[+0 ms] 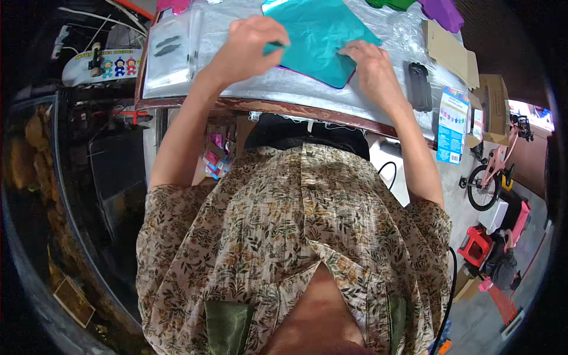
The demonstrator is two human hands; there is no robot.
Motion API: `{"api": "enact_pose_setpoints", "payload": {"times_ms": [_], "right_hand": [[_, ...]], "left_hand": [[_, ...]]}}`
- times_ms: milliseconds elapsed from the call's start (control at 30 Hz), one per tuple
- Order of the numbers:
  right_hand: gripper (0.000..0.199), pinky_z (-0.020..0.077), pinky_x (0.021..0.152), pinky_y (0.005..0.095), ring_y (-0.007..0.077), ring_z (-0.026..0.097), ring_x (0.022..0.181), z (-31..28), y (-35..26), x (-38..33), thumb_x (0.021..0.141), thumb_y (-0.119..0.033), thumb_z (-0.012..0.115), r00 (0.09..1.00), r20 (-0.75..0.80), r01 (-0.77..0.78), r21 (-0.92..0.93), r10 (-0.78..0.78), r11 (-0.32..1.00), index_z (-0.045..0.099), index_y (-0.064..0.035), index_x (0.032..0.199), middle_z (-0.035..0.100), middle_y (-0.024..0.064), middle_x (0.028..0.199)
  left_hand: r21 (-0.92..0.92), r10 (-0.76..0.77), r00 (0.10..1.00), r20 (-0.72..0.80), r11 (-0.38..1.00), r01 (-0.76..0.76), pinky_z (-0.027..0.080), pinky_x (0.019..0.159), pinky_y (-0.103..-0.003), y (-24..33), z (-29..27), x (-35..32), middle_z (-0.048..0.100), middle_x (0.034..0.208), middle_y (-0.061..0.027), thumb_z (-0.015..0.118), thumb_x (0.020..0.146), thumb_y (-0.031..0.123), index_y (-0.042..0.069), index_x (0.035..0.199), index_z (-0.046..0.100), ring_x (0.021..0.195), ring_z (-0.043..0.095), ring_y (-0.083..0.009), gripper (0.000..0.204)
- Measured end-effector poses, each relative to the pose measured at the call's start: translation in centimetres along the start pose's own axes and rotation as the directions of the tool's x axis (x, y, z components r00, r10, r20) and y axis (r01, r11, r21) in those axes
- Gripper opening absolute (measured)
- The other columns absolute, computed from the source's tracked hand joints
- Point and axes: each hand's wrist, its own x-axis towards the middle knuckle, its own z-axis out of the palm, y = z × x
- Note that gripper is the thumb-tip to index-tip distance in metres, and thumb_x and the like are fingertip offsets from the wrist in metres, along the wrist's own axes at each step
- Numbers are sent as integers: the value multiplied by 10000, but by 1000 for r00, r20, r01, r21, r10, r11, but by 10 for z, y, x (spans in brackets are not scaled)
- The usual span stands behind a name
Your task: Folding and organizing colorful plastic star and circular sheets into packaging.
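Two hands on a teal foil sheet

Two bare hands work on one sheet of shiny teal foil, which lies on a table covered in clear plastic. The sheet is glossy and slightly creased, with a purple edge showing under its near side, as if a second sheet lies beneath it.

Left of the sheet, a clear plastic sleeve with two dark shapes inside lies flat on the table. Nearer the sheet, the left hand curls over its left edge, with thumb and fingers pinched narrowly on the foil there, lifting that edge a little.

At the sheet's right corner, the right hand lies flat, fingers together and pressed down on the foil, gripping nothing.

Right of the sheet, a black oblong object rests on the table just past the right wrist. Further right lie a piece of brown cardboard and a blue printed packet at the table's edge. A purple foil shape sits beyond the sheet, up and to its right.
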Motion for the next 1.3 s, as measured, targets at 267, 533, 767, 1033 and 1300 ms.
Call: {"api": "enact_pose_setpoints", "payload": {"times_ms": [267, 533, 767, 1033, 1300], "right_hand": [[516, 469, 1047, 439, 359, 582, 1209, 0, 1, 3, 767, 149, 491, 1000, 7, 6, 153, -7, 988, 670, -55, 1206, 647, 134, 1249], [482, 473, 1043, 448, 362, 596, 1183, -4, 2, -2, 775, 114, 531, 1000, 17, 1, 258, -5, 966, 676, -59, 1200, 644, 137, 1244], [366, 477, 1012, 421, 353, 625, 1129, -2, 0, 1, 823, 60, 610, 1000, 0, -27, 327, 28, 944, 689, -43, 1165, 671, 135, 1204], [266, 503, 953, 394, 325, 664, 1055, 10, 7, -1, 821, 49, 667, 991, -131, 41, 238, -10, 970, 716, -31, 1070, 715, 128, 1080], [196, 520, 872, 349, 320, 671, 982, 16, 4, -1, 848, 40, 671, 981, -166, -49, 300, 103, 953, 717, -13, 1030, 705, 147, 1057]], "left_hand": [[365, 201, 942, 270, 883, -293, 418, 945, -406, 38, 5, 3, 683, 971, -28, 698, 678, 151, 95, 885, 724, 1076, 602, -218, 216], [482, 96, 989, 116, 865, -141, 423, 903, -407, 33, 24, -3, 676, 892, -52, 700, 701, 152, 87, 854, 715, 987, 622, -225, 166], [59, -31, 998, -49, 998, 33, 454, 904, -401, 11, 27, -17, 684, 969, -84, 713, 778, 189, 67, 913, 679, 1001, 632, -274, 186], [-160, -80, 986, -145, 986, 56, 515, 915, -441, -8, 7, -26, 634, 1145, -111, 726, 735, 140, 61, 1051, 618, 1053, 625, -335, 342], [-60, -153, 986, -63, 987, 149, 512, 987, -401, -14, 10, -25, 627, 1231, -133, 731, 773, 105, 20, 1077, 622, 1154, 621, -346, 334]]}}
